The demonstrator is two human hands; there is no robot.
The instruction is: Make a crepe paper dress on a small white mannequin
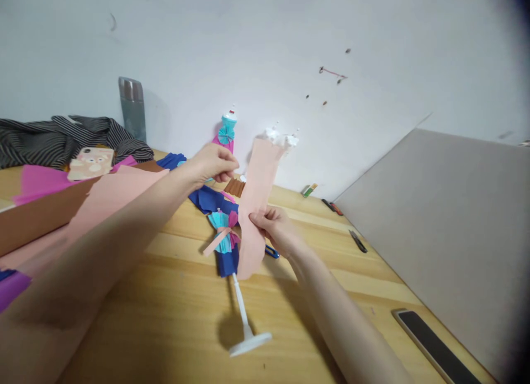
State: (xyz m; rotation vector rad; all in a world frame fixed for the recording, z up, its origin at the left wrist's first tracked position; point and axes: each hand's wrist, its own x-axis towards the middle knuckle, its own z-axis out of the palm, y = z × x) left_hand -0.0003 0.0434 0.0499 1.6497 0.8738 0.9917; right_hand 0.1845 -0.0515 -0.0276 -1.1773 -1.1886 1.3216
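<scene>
My right hand [274, 225] pinches the edge of a long pink crepe paper strip [257, 193] held upright over the wooden table [174, 306]. My left hand [215, 162] is closed in a pinch just left of the strip's upper part; what it holds is too small to name. Below the hands lies a small mannequin [226, 237] dressed in blue, teal and pink paper, on a white stand [247, 340]. Another dressed mannequin [227, 131] stands by the wall.
Pink, brown and magenta paper sheets [107, 193] lie at the left, with a phone [90, 162] in a cartoon case, striped cloth [62, 138] and a steel bottle [133, 108]. A grey board [447, 229] leans at right. A black phone [434, 345] and small tools [358, 241] lie nearby.
</scene>
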